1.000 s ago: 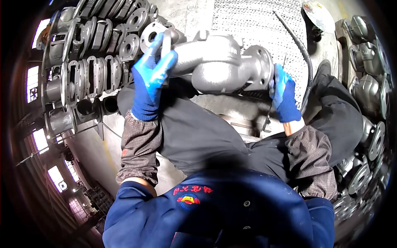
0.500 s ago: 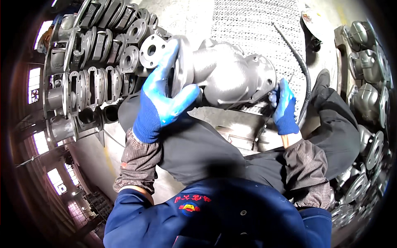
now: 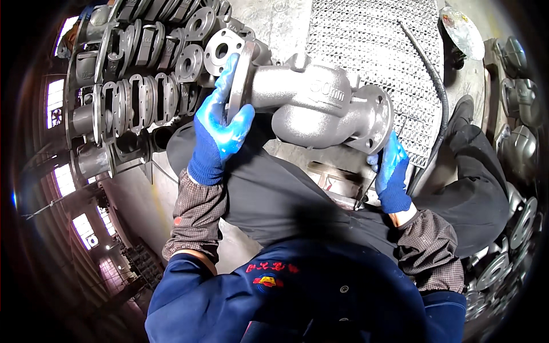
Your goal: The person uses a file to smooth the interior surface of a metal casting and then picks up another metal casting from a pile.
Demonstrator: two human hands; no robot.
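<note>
A grey cast-metal valve body [image 3: 311, 103] with a round bulge and a flange at each end is held up between my two hands, above my lap. My left hand [image 3: 220, 117], in a blue coated glove, grips the left flange, with fingers behind its face and the thumb spread at its lower edge. At the lower rim of the right flange, my gloved right hand [image 3: 392, 171] holds on with fingers partly hidden behind the metal. Raised markings show on the body's upper side.
Stacked flanged castings [image 3: 137, 97] stand on the left. More castings [image 3: 520, 114] line the right edge. A perforated metal mat [image 3: 366, 34] lies beyond the valve body, with a black corrugated hose [image 3: 432, 74] across its right side. A pale round plate [image 3: 462, 31] is at the far right.
The valve body has been rolled about its length, so its marked side now faces up and the bulge hangs nearer me. The right flange and my right hand have come slightly lower.
</note>
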